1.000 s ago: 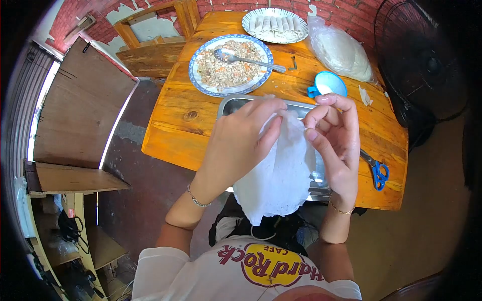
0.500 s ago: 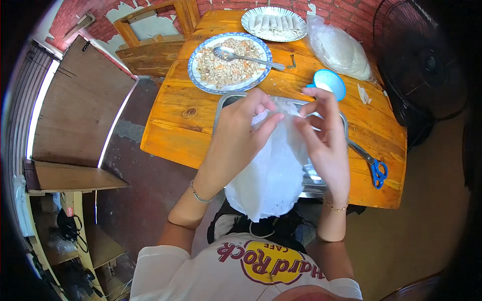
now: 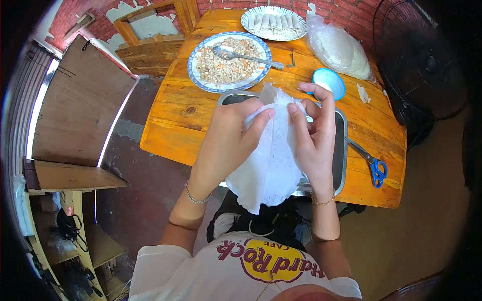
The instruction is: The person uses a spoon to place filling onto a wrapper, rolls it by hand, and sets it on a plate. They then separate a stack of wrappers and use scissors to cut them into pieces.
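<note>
A thin white spring roll wrapper (image 3: 271, 165) hangs from both hands, its lower edge drooping toward my lap. My left hand (image 3: 228, 133) pinches its upper left edge between thumb and fingers. On the other side, my right hand (image 3: 316, 135) grips the upper right edge, thumb pressed on the sheet and index finger lifted away. A torn-looking flap of the wrapper stands up between the hands. Under them lies a metal tray (image 3: 342, 155), largely covered by the wrapper and hands.
A patterned plate of minced filling (image 3: 221, 72) holds a spoon (image 3: 251, 58). Behind are finished rolls (image 3: 273, 22) on a plate and a plastic bag of wrappers (image 3: 339, 47). A blue bowl (image 3: 335, 83) and blue-handled scissors (image 3: 376, 170) lie right; a fan (image 3: 427, 62) stands beyond.
Both hands have shifted slightly toward the left, and the wrapper has risen a little. Its top flap now stands up more, and the right thumb has pressed onto the sheet.
</note>
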Motion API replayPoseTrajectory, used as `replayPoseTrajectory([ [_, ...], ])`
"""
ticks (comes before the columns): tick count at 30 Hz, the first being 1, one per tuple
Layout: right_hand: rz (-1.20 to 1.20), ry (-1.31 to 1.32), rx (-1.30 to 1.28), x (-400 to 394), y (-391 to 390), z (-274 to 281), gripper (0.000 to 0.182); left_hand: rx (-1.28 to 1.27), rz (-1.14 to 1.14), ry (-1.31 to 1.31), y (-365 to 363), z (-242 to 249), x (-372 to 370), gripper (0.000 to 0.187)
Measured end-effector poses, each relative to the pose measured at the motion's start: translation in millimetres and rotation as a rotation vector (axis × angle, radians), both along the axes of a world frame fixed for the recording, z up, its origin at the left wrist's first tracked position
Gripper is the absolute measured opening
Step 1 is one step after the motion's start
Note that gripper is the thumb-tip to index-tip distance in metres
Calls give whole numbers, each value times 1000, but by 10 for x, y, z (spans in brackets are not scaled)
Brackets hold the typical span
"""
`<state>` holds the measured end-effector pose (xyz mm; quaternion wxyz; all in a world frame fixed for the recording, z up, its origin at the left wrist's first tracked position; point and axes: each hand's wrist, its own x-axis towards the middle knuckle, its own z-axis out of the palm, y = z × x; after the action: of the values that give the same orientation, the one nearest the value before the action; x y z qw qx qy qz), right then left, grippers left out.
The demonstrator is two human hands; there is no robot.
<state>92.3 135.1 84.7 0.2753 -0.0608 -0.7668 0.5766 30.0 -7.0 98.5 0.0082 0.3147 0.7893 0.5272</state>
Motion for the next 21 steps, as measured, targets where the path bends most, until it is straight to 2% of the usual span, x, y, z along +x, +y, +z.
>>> replayPoseTrajectory([
  [12, 37, -15, -112, 35, 23, -12, 30, 0, -13, -86, -140, 29, 1, 19],
  [18, 47, 3, -144, 56, 66, -48, 28, -52, 14, -256, -212, 86, -4, 17],
  [21, 45, -19, -172, 84, 78, -34, 28, -49, 13, -227, -239, 70, -16, 17],
])
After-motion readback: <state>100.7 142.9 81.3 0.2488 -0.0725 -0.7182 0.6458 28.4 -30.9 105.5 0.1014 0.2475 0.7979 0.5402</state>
